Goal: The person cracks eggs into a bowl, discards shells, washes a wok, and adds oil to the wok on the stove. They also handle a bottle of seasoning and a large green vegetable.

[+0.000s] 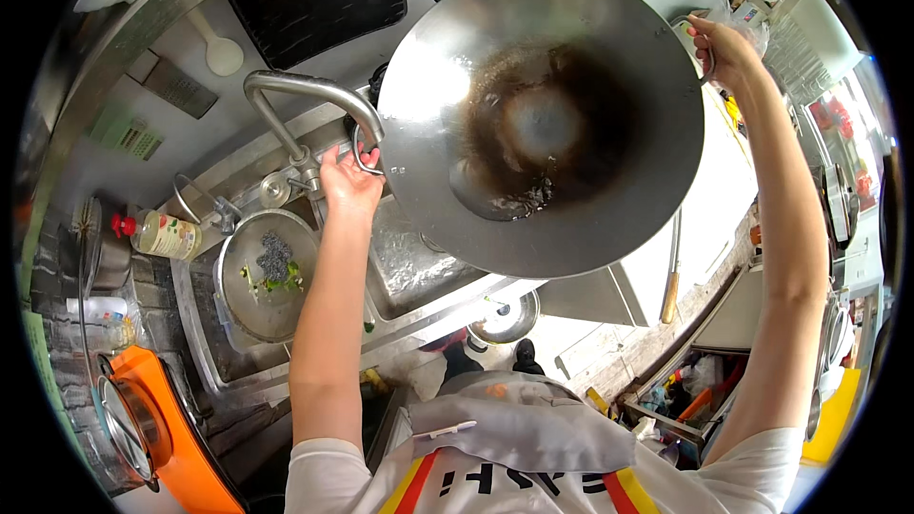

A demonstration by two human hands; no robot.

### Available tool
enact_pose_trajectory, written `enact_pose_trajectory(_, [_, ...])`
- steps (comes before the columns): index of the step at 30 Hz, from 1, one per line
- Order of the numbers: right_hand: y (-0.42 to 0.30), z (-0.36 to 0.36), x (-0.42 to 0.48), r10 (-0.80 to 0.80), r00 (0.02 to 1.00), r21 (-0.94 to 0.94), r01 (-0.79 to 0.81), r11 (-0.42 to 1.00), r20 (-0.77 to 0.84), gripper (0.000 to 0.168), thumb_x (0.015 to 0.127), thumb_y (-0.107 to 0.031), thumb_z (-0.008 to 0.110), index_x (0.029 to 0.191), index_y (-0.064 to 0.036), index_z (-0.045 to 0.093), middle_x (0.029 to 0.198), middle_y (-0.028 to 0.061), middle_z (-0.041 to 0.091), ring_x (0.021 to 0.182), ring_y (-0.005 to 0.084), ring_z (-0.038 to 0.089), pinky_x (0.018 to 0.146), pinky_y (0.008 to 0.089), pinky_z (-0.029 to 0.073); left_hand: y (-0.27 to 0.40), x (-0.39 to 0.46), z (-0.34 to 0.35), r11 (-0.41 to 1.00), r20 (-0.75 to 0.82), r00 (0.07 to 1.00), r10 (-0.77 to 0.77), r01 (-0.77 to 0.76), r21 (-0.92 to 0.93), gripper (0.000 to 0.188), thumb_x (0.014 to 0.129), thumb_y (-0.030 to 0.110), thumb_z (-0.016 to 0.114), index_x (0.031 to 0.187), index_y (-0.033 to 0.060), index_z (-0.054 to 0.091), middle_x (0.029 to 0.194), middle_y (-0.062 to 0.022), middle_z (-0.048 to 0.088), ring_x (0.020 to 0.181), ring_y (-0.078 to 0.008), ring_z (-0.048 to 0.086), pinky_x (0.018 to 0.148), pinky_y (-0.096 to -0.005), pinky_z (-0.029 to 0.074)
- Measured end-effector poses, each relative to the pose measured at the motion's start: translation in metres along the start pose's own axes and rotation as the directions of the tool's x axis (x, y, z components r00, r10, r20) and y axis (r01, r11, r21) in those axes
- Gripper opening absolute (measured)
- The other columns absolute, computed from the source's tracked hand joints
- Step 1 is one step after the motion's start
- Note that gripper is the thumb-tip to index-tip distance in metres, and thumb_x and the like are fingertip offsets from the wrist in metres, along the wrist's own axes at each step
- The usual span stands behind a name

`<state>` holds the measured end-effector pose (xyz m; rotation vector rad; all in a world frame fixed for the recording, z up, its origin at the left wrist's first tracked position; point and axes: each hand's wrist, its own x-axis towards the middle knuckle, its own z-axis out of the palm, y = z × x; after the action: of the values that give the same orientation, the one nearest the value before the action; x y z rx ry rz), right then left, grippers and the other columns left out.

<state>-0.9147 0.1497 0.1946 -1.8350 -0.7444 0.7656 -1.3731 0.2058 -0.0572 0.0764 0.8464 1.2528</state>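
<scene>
A large steel wok (550, 121) is held up above the sink, its inside facing me, with a dark scorched ring and some water low in the bowl. My left hand (353, 182) is at its left loop handle, fingers up through or behind the ring, just under the curved spout of the metal faucet (325, 89). My right hand (725, 53) grips the loop handle on the far right side. Left of my left forearm, a round metal strainer or lid (239, 285) sits over the left basin, with a steel wool scrubber (275, 257) and green vegetable scraps on it.
The right sink basin (414, 264) is partly under the wok. A dish soap bottle (168, 234) stands behind the left basin. An orange portable stove (168, 435) with a lidded pot is at lower left. A metal bowl (507, 318) lies below the sink edge. A wooden-handled tool (671, 296) is at right.
</scene>
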Motion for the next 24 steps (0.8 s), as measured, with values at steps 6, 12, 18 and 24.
enact_pose_trajectory(6, [0.050,0.020,0.015,-0.087,0.975,0.211,0.130,0.969,-0.203,0.031,0.079,-0.041,0.070,0.070,-0.015,0.056,0.053,-0.0080,0.041,0.049,0.0068,0.034,0.047,0.0217,0.024,-0.036,0.037,-0.025,0.969,-0.056,0.995,0.077,-0.088,-0.230,0.041,0.093,0.041,0.031,0.077,0.0060,0.045,0.071,-0.0051,0.042,0.076,-0.0203,0.041,0.094,-0.0495,0.031])
enact_pose_trajectory(12, [0.108,0.039,0.025,-0.123,0.948,0.477,0.257,0.840,-0.295,0.030,0.083,-0.038,0.064,0.072,-0.012,0.057,0.064,-0.0017,0.049,0.055,0.0094,0.036,0.053,0.0239,0.027,-0.053,0.065,-0.056,0.915,-0.059,0.984,0.166,-0.176,-0.364,0.034,0.094,0.034,0.032,0.074,0.0098,0.042,0.065,-0.0016,0.037,0.066,-0.0169,0.035,0.075,-0.0365,0.038])
enact_pose_trajectory(18, [0.196,0.076,0.035,-0.059,0.958,0.718,0.251,0.649,-0.281,0.026,0.086,-0.031,0.061,0.070,-0.012,0.053,0.060,-0.0020,0.048,0.051,0.0081,0.038,0.049,0.0234,0.029,-0.027,0.054,-0.074,0.867,-0.043,0.920,0.389,-0.381,-0.322,0.031,0.092,0.034,0.035,0.068,0.0142,0.040,0.057,0.0012,0.040,0.063,-0.0150,0.039,0.083,-0.0386,0.039])
enact_pose_trajectory(24, [0.282,0.140,0.023,0.077,0.993,0.878,0.041,0.477,-0.088,0.023,0.087,-0.025,0.058,0.070,-0.013,0.048,0.055,-0.0040,0.044,0.047,0.0067,0.037,0.045,0.0211,0.030,0.031,0.000,-0.076,0.782,-0.080,0.807,0.586,-0.588,-0.206,0.028,0.094,0.027,0.039,0.070,0.0124,0.040,0.061,-0.0006,0.042,0.064,-0.0162,0.039,0.084,-0.0360,0.038])
